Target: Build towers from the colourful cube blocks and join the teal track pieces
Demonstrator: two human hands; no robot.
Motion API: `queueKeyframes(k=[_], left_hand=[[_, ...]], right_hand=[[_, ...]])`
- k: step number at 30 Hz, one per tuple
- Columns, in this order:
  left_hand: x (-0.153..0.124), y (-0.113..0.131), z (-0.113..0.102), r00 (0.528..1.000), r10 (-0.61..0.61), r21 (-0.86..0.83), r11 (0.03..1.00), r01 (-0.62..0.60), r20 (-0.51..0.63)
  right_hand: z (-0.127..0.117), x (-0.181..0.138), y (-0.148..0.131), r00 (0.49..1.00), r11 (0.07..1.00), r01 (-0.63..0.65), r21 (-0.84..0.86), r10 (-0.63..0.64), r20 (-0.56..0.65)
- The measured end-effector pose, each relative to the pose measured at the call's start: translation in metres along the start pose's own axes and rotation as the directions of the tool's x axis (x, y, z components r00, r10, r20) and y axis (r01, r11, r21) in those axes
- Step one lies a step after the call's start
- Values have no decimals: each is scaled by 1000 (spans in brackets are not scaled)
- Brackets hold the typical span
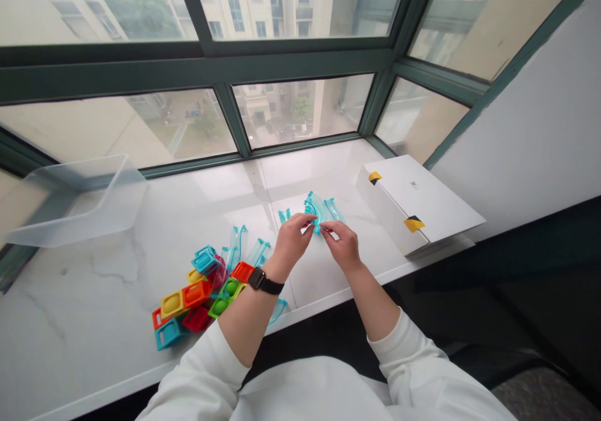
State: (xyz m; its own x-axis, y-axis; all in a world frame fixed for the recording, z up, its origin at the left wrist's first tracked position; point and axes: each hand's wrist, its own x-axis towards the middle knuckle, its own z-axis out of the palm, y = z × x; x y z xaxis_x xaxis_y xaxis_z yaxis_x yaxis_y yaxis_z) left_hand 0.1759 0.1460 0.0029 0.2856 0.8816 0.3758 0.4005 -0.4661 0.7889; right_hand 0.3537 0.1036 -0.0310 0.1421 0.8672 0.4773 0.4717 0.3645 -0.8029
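Observation:
My left hand (292, 241), with a black watch on its wrist, and my right hand (344, 243) are raised together over the white marble sill (201, 208). Both pinch a curved, clear blue plastic track piece (315, 208). Two more blue track pieces, one (335, 208) to the right and one (284, 215) to the left, lie on the sill just behind the hands. To the left lies a heap of coloured plastic blocks (201, 293) in red, orange, yellow, green and blue, with further clear blue track pieces (239, 243) among them.
A clear plastic bin (75, 199) stands at the back left of the sill. A white cardboard box (413, 205) with yellow-black tape lies at the right, against the white wall. Window panes close the sill at the back. A dark floor lies below the sill's front edge.

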Motion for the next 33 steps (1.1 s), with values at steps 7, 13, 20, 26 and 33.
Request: queueKeyframes(k=[7,13,20,26,33], left_hand=[[17,-23,21,999,-32,87,996,32,6],[16,-30,29,999,4,295,955,-19,51],[15,-37,35,997,-11,343,939,-16,75],[16,-40,37,996,-10,368,929,-24,89],[18,-41,37,994,-20,391,920,-22,104]], right_hand=[[5,16,26,997,991,72,-117,-72,11],[10,17,40,993,979,114,-169,-114,9],[11,16,49,989,972,141,-185,-145,-4],[11,17,51,991,973,132,-187,-134,2],[13,17,58,986,970,163,-180,-166,0]])
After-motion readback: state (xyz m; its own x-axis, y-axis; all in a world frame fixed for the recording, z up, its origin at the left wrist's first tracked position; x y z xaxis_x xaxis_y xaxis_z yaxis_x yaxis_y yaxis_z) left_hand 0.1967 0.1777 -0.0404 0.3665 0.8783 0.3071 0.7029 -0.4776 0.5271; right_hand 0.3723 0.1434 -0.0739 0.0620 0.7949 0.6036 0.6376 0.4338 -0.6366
